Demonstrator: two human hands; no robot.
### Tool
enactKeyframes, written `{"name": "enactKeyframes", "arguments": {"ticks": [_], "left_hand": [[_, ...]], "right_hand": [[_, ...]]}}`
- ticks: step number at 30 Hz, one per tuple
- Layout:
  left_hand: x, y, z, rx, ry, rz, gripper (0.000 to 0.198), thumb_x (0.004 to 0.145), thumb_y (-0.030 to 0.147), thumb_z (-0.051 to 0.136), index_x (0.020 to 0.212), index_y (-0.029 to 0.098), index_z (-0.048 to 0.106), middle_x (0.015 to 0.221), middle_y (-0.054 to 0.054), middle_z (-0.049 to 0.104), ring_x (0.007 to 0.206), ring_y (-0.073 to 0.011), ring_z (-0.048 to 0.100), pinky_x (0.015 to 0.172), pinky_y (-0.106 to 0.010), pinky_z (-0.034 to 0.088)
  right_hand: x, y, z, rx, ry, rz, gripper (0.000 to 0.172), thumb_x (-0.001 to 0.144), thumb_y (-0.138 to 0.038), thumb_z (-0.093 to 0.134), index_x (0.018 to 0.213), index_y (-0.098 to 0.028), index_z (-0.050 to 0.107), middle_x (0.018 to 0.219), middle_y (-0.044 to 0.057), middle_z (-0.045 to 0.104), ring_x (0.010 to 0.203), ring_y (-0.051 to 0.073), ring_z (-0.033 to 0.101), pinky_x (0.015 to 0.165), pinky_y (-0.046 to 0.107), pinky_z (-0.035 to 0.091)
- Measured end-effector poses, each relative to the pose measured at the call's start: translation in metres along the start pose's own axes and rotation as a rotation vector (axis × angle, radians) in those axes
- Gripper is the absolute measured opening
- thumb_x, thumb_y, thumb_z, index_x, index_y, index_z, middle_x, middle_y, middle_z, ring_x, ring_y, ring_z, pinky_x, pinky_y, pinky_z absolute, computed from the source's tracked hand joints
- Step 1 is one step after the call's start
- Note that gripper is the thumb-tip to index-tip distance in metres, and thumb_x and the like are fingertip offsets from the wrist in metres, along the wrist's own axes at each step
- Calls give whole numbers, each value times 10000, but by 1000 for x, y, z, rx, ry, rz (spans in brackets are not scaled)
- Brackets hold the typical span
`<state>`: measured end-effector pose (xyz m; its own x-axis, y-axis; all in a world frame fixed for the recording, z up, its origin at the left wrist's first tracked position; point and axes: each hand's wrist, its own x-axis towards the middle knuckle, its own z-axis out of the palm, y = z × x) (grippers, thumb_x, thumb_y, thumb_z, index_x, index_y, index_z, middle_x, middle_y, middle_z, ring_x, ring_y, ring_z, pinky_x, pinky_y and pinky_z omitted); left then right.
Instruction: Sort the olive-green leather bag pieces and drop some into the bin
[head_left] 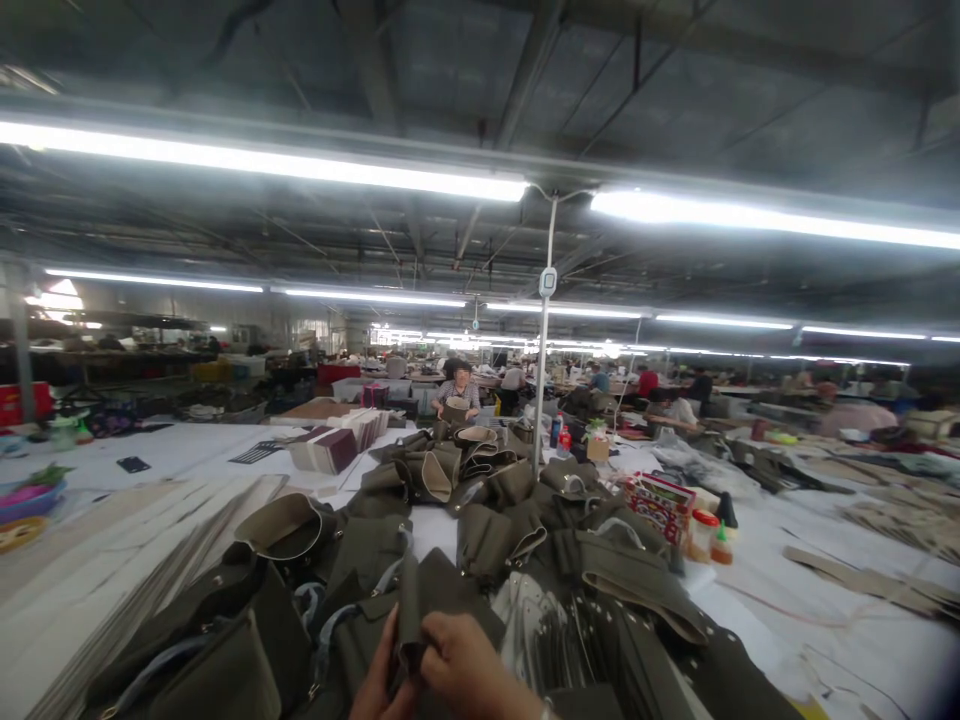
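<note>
At the bottom edge both my hands pinch a narrow olive-green strip (pixel 409 600) that stands upright between them. My left hand (pixel 379 678) grips its lower left side, my right hand (pixel 472 668) its lower right side. Around them lies a large heap of olive-green bag pieces (pixel 480 530), some with metal studs and grey straps. An open olive bag shell (pixel 286 527) sits to the left of the heap.
A white work table (pixel 840 620) stretches ahead. A stack of dark red cards (pixel 330 448) lies at the left centre, small bottles (pixel 712 540) and a printed box (pixel 660 505) to the right. A white pole (pixel 541 380) rises mid-table. A person (pixel 457 390) works opposite; others sit further back.
</note>
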<state>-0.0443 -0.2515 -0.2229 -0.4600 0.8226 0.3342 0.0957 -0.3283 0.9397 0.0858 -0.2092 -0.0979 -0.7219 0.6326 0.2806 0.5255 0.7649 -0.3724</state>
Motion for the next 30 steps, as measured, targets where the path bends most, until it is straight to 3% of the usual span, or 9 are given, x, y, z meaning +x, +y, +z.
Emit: {"name": "enactKeyframes", "arguments": {"ticks": [2, 4, 8, 10, 14, 19, 24, 27, 30], "left_hand": [[-1, 14, -4, -210, -34, -159, 836, 803, 601, 628, 1459, 121, 432, 1426, -184, 533, 1320, -307, 520, 1081, -381, 448], [1, 32, -7, -134, -83, -255, 821, 738, 473, 684, 1425, 81, 464, 1374, -203, 568, 1262, -324, 561, 1061, -419, 459], [22, 44, -14, 429, 8, 59, 507, 868, 339, 419, 1215, 33, 627, 1236, -186, 638, 1199, -292, 567, 1102, -439, 394], [28, 44, -20, 649, 59, 26, 523, 907, 221, 313, 1274, -23, 594, 1306, -217, 601, 1239, -286, 555, 1115, -424, 380], [32, 38, -21, 1002, -120, -114, 490, 942, 195, 402, 1390, 46, 535, 1364, -189, 574, 1205, -356, 585, 1041, -492, 431], [43, 31, -6, 802, -195, -328, 580, 950, 270, 477, 1512, 178, 371, 1167, -132, 685, 999, -291, 684, 865, -395, 525], [50, 61, -18, 1275, -229, -199, 584, 945, 122, 368, 1522, 206, 407, 1147, -215, 656, 1064, -379, 651, 907, -563, 485], [56, 74, -20, 826, -121, -361, 537, 943, 159, 447, 1476, 219, 446, 1264, -211, 591, 1086, -334, 640, 967, -539, 477], [48, 70, -2, 299, -127, -675, 569, 933, 241, 529, 1469, 174, 352, 1133, -154, 622, 728, -198, 663, 717, -396, 576]], "right_hand": [[4, 0, -3, 7, -33, -5, 125, 795, -68, 566, 710, -141, 620, 700, -2, 655, 623, 90, 505, 557, 194, 285], [11, 2, -3, 22, -94, -2, 114, 803, -80, 574, 724, -143, 627, 749, -1, 660, 693, 102, 543, 617, 183, 332], [36, 16, 5, -6, -156, 11, 164, 900, -178, 507, 876, -166, 670, 914, 27, 702, 825, 135, 589, 723, 206, 368], [41, 19, 4, -94, -156, 0, 190, 904, -196, 497, 912, -162, 684, 923, 62, 722, 830, 166, 617, 723, 237, 371], [37, 21, -4, -334, -120, -59, 187, 866, -194, 535, 890, -143, 713, 854, 131, 741, 815, 239, 674, 696, 287, 385], [43, 22, -9, -481, -96, -80, 214, 875, -228, 527, 924, -167, 726, 891, 127, 756, 857, 248, 702, 701, 288, 417], [45, 25, -23, -485, -137, 0, 244, 896, -248, 502, 942, -178, 731, 920, 120, 762, 872, 243, 708, 719, 283, 433], [45, 27, -28, -488, -88, 44, 278, 909, -244, 466, 969, -142, 717, 958, 165, 746, 953, 290, 695, 781, 323, 444], [39, 19, -22, -479, -42, 104, 305, 933, -232, 416, 1020, -122, 687, 975, 182, 731, 988, 310, 685, 816, 346, 453]]}}
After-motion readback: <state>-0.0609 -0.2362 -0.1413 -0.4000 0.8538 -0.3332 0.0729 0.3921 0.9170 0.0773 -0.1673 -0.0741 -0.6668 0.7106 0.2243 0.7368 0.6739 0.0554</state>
